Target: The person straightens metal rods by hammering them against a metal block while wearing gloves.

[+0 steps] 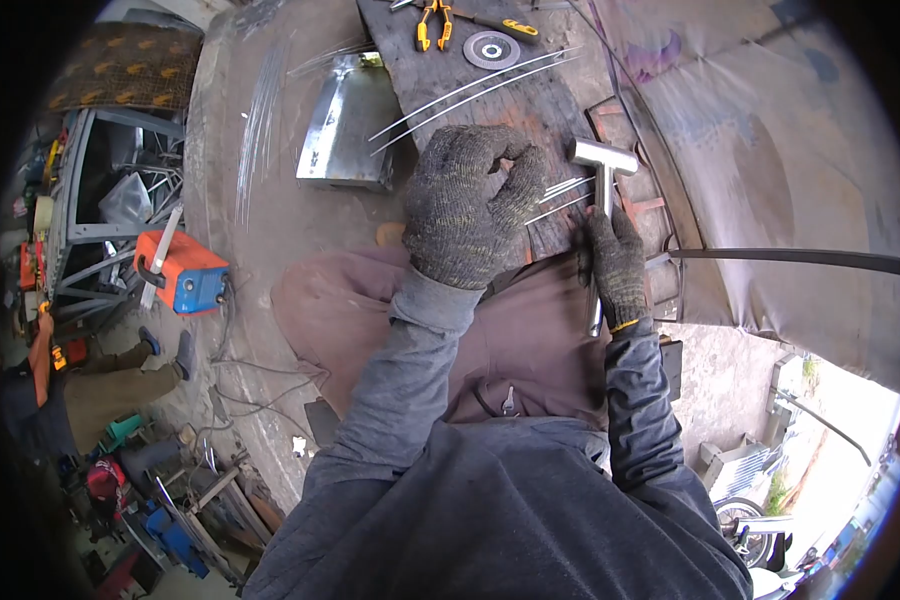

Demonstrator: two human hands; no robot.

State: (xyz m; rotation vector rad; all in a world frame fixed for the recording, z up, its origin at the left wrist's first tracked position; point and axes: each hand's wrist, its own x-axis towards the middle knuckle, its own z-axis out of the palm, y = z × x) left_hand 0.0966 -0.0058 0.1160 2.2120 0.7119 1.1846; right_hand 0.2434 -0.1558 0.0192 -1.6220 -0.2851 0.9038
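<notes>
My right hand (pixel 618 262), in a dark knitted glove, is wrapped round the handle of a silver metal hammer (pixel 604 185). The hammer's head points away from me. My left hand (pixel 470 205), gloved alike, is raised over the near part of a dark wooden board (pixel 485 95) with its fingers curled in. Whatever it holds, if anything, is hidden. Short thin metal rods (pixel 565 188) show on the board beside that hand. Two longer thin rods (pixel 470 93) lie across the board farther out.
Yellow-handled pliers (pixel 433 25), a yellow-handled tool (pixel 505 24) and a grinding disc (pixel 492 49) lie at the board's far end. A bent sheet-metal piece (pixel 348 125) stands to its left. An orange machine (pixel 180 272) and another person (pixel 120 385) are at far left.
</notes>
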